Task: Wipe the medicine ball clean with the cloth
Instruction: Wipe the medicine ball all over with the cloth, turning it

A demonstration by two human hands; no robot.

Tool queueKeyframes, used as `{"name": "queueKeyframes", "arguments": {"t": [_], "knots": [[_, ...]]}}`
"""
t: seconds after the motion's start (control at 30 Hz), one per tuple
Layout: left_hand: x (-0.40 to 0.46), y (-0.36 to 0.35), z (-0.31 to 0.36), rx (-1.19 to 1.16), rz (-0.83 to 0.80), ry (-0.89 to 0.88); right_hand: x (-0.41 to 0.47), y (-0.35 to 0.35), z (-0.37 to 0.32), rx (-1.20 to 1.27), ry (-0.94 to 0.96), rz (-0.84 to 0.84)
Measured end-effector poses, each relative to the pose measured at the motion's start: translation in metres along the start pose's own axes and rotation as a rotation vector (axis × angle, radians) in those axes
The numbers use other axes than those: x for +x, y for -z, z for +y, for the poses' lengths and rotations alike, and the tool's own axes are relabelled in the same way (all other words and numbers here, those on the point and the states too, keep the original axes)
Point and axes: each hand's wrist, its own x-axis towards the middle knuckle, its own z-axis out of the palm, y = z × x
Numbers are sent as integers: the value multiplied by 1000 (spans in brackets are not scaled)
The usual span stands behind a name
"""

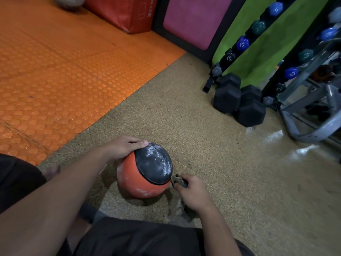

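An orange and black medicine ball (145,170) sits on the speckled tan floor in front of me, its black panel streaked with white dust. My left hand (122,147) rests over the ball's top left side, fingers curved on it. My right hand (191,191) is just right of the ball near the floor and pinches a small dark cloth (178,180), mostly hidden in the fingers. The cloth's tip is next to the ball's lower right edge.
Black hex dumbbells (238,100) lie on the floor at right, by a rack of coloured dumbbells (243,43) and a grey metal frame (310,130). An orange studded mat (55,71) covers the left. A red box (125,12) and pink pad (193,19) stand behind.
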Motion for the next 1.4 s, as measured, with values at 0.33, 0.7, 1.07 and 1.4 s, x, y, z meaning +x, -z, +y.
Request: {"name": "queueKeyframes", "arguments": {"t": [0.33,0.7,1.07,1.4], "knots": [[-5,29,-7,60,-107,-20,-5,-16,-11,-49,148,-4],[-27,24,9,190,-144,304,2,-9,-3,83,95,24],[1,17,-1,222,82,55,-5,-21,-25,180,149,260],[-9,4,-10,321,119,-103,13,-49,-37,455,-37,512]]}}
